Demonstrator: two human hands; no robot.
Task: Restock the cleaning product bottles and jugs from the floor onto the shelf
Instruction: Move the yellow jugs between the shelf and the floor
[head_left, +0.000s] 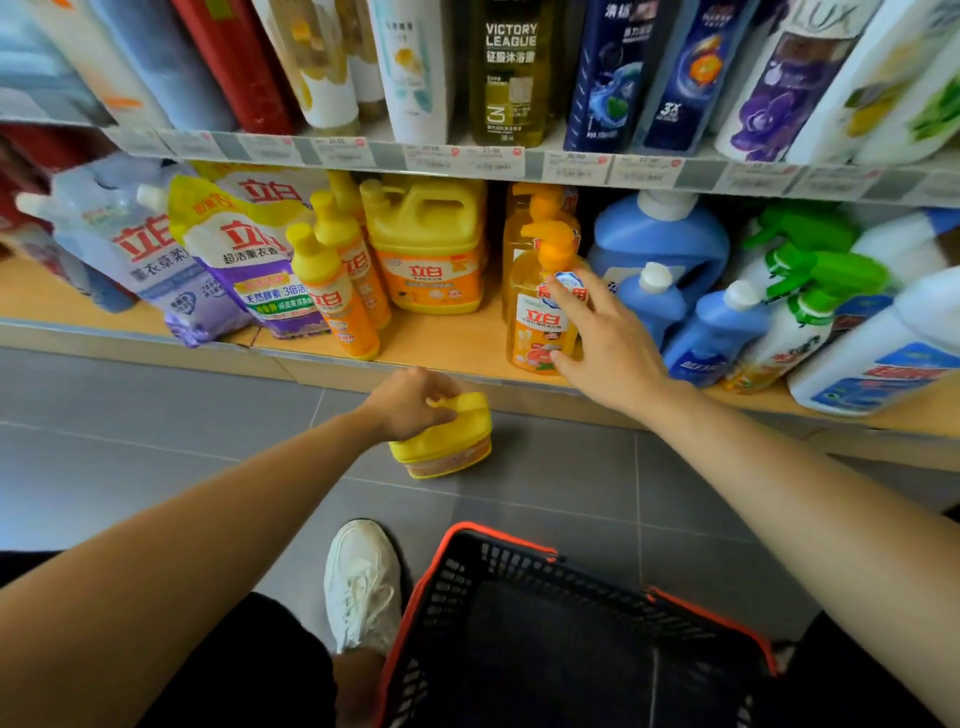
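**Yellow jug (452, 447) in my left hand (410, 402), down at the floor**

Wooden shelf (441, 340) fills my view and both its ends are cut off. The top row of bottles (511, 73) loses its caps past the frame. My basket (498, 538) is cropped at the bottom edge. The jug sits low on the grey floor (156, 415), just before the shelf lip. My left hand curls round its handle and hides most of it. My right hand (613, 343) is spread wide, fingertips touching a pump bottle (535, 322) on the shelf and covering its right side. A shoe (363, 582) stands beside the basket. Price tags (462, 156) are too blurred to read.
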